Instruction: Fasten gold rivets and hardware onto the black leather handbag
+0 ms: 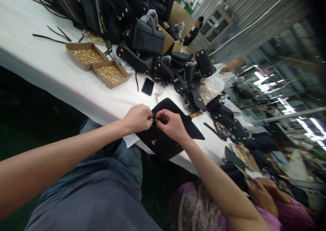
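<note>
A black leather handbag (163,144) with a gold-coloured clasp lies across the table's front edge, its flap spread toward the far side. Above its middle, my left hand (139,119) is closed, thumb and fingers pressed together. Close beside it, my right hand (172,125) pinches with thumb and forefinger at the same spot. Something small and dark sits between the fingertips of both hands; the fingers hide most of it, so its kind cannot be made out.
Two cardboard trays (109,85) of small gold-coloured fittings stand left on the white table (73,91). A phone (148,86) lies beyond the bag. Black handbags (147,37) are piled behind. At right, a co-worker's hands (263,193) handle dark pieces.
</note>
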Demonstrator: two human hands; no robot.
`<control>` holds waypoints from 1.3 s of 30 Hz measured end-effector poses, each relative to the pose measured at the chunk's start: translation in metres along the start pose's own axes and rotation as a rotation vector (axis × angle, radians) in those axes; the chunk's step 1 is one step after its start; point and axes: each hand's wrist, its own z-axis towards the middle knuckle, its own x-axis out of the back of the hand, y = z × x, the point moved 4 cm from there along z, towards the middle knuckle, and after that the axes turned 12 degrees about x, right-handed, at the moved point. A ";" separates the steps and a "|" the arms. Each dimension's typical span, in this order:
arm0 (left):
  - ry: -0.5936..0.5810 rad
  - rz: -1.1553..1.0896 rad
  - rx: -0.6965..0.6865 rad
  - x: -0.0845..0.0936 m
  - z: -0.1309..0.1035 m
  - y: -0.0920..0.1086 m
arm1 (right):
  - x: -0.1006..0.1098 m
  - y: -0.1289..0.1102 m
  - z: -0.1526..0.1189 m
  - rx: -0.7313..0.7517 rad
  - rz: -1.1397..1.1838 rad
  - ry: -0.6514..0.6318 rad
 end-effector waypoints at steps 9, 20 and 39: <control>0.004 -0.143 0.141 0.005 -0.002 0.004 | -0.001 -0.017 0.000 0.046 -0.031 -0.005; -0.047 -0.176 0.234 -0.003 0.006 -0.001 | -0.010 0.001 -0.007 -0.059 0.043 0.122; -0.141 -0.196 0.193 -0.009 0.013 -0.003 | 0.002 0.023 0.010 -0.259 0.226 -0.036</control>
